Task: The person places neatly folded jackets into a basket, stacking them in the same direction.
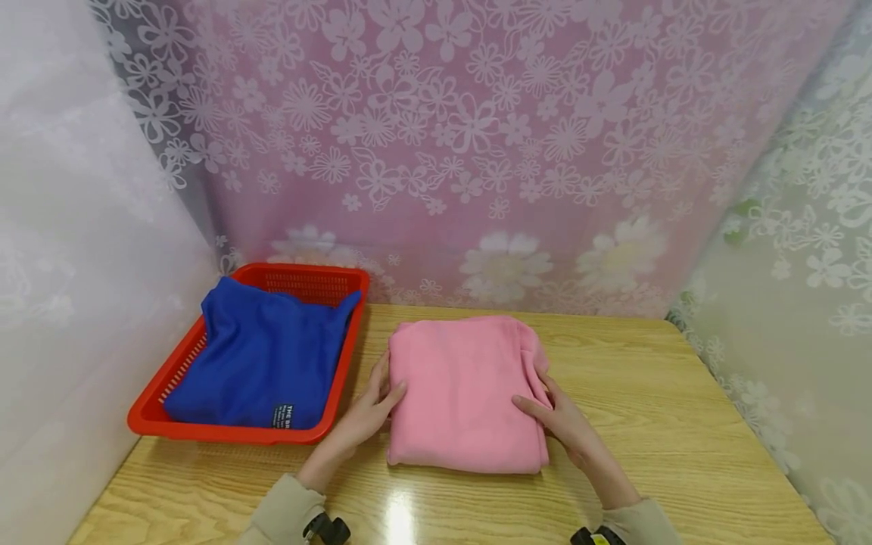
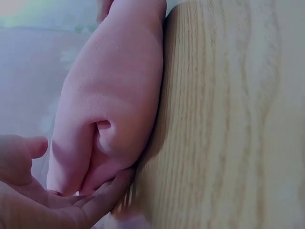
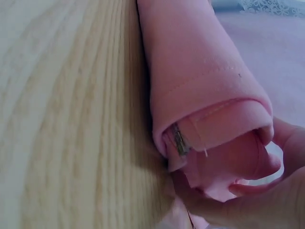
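A pink folded garment (image 1: 463, 393) lies as a thick square bundle on the wooden table. My left hand (image 1: 371, 409) holds its left side, thumb at the upper edge and fingers low along the side. From the right, my right hand (image 1: 562, 416) grips the bundle with its thumb on top; the other fingers are partly hidden by cloth. In the left wrist view, the rolled fold of the pink garment (image 2: 109, 86) faces the left hand (image 2: 62, 200). The right wrist view shows layered, stitched cloth and a small dark strip (image 3: 180, 140) inside the fold, beside the right hand (image 3: 267, 191).
A red plastic basket (image 1: 350, 341) stands left of the bundle, close to the left forearm. In it lies a folded blue garment (image 1: 266, 356) with a dark printed label (image 1: 282, 415). Floral curtains (image 1: 477, 151) hang behind and at both sides of the wooden table (image 1: 647, 409).
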Demonstrator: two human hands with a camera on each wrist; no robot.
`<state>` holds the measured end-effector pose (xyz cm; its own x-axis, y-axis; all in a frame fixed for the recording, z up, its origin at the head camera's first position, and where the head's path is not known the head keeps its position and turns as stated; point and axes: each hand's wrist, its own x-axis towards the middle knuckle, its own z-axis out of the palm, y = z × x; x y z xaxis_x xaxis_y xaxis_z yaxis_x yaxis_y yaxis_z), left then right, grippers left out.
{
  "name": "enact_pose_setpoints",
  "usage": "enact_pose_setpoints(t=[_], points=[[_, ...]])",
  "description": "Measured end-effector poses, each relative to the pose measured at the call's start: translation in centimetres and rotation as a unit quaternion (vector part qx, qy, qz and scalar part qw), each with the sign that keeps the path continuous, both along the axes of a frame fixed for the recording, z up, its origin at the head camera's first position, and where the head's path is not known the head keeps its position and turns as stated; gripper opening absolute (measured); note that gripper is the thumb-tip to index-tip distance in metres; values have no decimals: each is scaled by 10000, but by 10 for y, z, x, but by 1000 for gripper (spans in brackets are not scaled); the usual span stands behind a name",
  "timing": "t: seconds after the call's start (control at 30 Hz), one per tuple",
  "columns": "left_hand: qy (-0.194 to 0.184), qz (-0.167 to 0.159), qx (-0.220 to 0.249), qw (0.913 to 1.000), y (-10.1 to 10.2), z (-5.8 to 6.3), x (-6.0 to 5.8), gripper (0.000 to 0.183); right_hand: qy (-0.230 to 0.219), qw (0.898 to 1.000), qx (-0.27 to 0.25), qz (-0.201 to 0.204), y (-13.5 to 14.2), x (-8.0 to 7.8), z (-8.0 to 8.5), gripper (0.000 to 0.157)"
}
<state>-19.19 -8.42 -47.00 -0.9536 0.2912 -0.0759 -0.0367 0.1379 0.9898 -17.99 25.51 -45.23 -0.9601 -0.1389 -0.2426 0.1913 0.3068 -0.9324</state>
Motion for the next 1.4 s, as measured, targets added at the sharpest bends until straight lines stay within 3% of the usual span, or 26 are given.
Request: enact_pose_setpoints(t=[0.27,0.53,0.77,0.87,0.93,1.07,1.17,1.27,1.4], points=[[-151,-273,533,9981,-4,-3,-1,84,-154,9947,-1018,30,0,-1,-1,96],[-86,-343,679,9971,-6,-7,-1,77,-171,9836,-1771,298,2,1,-7,93],[-68,-23,778,9969,-3,-10,-2,69,-138,9695,-2403,458,-1,1,-8,94],[-93,171,876,9960,0,-10,-2,68,-100,9690,-2431,423,-3,3,-5,93],[-111,244,926,9953,2,-9,-2,67,-80,9740,-2238,344,-4,3,-3,92],[-128,251,907,9955,3,-8,-2,68,101,9920,-1242,212,-5,5,0,90],[-159,131,807,9965,2,-7,-2,68,134,9965,-802,212,-4,5,1,91],[-259,-12,740,9969,0,-5,-2,71,-73,9933,-1124,258,-4,6,0,90],[-366,-26,812,9960,1,-5,-2,73,-335,9806,-1907,305,-5,7,-3,93]])
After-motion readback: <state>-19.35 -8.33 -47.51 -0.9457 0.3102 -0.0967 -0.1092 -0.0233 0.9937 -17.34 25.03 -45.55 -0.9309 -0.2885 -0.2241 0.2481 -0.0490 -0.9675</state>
